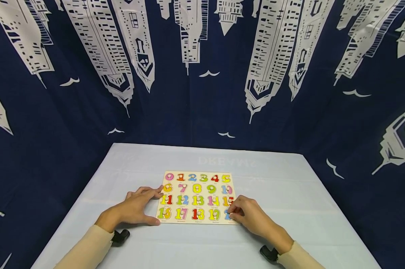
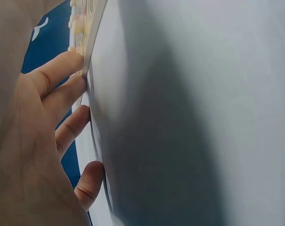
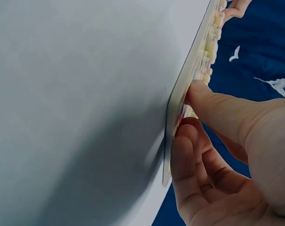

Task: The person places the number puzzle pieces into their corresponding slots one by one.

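Observation:
A wooden number puzzle board lies on the table, its colourful number pieces with small knobs set in rows. My left hand spreads along the board's left side, fingertips on the upper left edge and thumb at the lower left corner. In the left wrist view its fingers reach the board's edge. At the lower right corner my right hand pinches the blue number piece in the bottom row. Its thumb and curled fingers hide most of that piece.
A white-covered table carries the board. Behind and beside it hangs a dark blue cloth printed with white buildings and birds. Black wrist cameras, one on the left wrist and one on the right wrist, sit low beside the sleeves.

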`<state>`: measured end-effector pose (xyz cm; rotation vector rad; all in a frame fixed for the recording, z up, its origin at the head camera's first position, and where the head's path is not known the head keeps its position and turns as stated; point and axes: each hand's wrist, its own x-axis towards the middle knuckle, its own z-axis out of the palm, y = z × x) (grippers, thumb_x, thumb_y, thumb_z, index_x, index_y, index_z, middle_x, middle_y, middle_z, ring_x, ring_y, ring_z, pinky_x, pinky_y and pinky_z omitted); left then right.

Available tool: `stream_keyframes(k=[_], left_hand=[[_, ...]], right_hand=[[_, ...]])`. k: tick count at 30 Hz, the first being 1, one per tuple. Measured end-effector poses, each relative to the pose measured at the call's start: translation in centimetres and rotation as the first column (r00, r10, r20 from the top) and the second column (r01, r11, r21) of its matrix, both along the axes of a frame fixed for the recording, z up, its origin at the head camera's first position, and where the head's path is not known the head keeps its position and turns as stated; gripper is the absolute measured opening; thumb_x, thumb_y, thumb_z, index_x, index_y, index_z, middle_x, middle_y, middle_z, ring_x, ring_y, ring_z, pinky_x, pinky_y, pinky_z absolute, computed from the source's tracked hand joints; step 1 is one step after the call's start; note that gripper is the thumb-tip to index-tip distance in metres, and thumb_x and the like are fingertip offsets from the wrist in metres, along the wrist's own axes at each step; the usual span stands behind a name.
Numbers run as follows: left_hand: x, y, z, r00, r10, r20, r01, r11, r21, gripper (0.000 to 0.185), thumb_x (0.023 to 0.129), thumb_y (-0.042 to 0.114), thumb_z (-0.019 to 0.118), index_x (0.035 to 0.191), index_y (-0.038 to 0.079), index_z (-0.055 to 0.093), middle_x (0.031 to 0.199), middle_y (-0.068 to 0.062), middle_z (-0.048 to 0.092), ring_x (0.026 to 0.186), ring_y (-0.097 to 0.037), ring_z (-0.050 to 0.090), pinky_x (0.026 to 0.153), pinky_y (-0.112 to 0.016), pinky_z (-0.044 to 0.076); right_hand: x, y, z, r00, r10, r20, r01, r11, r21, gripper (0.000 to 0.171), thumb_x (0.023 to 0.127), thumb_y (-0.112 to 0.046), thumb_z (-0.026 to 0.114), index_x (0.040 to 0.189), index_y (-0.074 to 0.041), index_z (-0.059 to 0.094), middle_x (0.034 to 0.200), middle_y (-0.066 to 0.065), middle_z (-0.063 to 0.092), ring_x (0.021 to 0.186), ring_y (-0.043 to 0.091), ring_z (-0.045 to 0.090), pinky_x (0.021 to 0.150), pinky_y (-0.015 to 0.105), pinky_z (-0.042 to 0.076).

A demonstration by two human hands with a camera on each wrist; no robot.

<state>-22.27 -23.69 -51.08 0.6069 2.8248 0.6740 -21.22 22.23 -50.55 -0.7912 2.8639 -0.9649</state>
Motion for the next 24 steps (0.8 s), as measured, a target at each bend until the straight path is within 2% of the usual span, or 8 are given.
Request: stream_keyframes(k=[7,13,16,20,24], left_hand=[[0.0,0.0,-0.1,1.000,-0.001,0.012,0.001,1.000,0.008,0.096,0.080,0.061,0.104,0.161,0.028,0.064,0.190,0.007,0.041,0.168,-0.034,0.042,0.110,-0.055,0.039],[0.1,-0.2,-0.2,1.000,-0.014,-0.010,0.014,1.000,0.018,0.095,0.082,0.063,0.102,0.162,0.029,0.063,0.192,0.006,0.039,0.168,-0.035,0.042,0.110,-0.055,0.039],[0.0,-0.4,-0.2,0.999,-0.024,-0.028,0.025,0.999,0.021,0.095,0.082,0.062,0.102,0.162,0.029,0.062,0.192,0.005,0.039,0.167,-0.036,0.042,0.107,-0.053,0.038],[0.1,-0.7,-0.3,0.999,-0.027,-0.035,0.028,0.999,0.016,0.098,0.082,0.063,0.102,0.164,0.028,0.062,0.190,0.006,0.042,0.166,-0.034,0.044,0.105,-0.052,0.038],[0.3,-1.0,-0.5,0.999,-0.016,-0.034,0.016,1.000,-0.006,0.101,0.083,0.066,0.100,0.168,0.029,0.061,0.191,0.005,0.041,0.167,-0.033,0.046,0.106,-0.052,0.040]], right_hand=[[0.2,0.1,-0.5,1.000,-0.015,0.005,0.015,0.999,-0.035,0.008,0.102,-0.010,0.091,0.102,-0.016,0.086,0.104,-0.003,0.070,0.087,-0.002,0.059,0.076,0.019,0.057],[0.3,0.2,-0.4,0.999,-0.025,-0.025,0.024,1.000,-0.011,0.005,0.104,-0.018,0.091,0.107,-0.017,0.087,0.109,-0.003,0.070,0.091,0.005,0.063,0.078,0.022,0.057],[0.4,0.3,-0.4,0.997,-0.052,-0.052,0.051,0.999,-0.006,0.010,0.104,-0.020,0.090,0.114,-0.018,0.088,0.115,-0.002,0.072,0.091,0.006,0.065,0.080,0.022,0.058],[0.6,0.8,-0.3,0.991,-0.094,-0.094,0.092,0.996,-0.021,0.020,0.104,-0.020,0.091,0.124,-0.016,0.087,0.121,0.000,0.074,0.089,-0.001,0.064,0.080,0.023,0.060],[0.6,1.5,-0.1,0.978,-0.154,-0.137,0.151,0.988,-0.032,0.024,0.103,-0.021,0.092,0.126,-0.015,0.086,0.125,0.000,0.075,0.091,-0.001,0.065,0.082,0.027,0.062]])
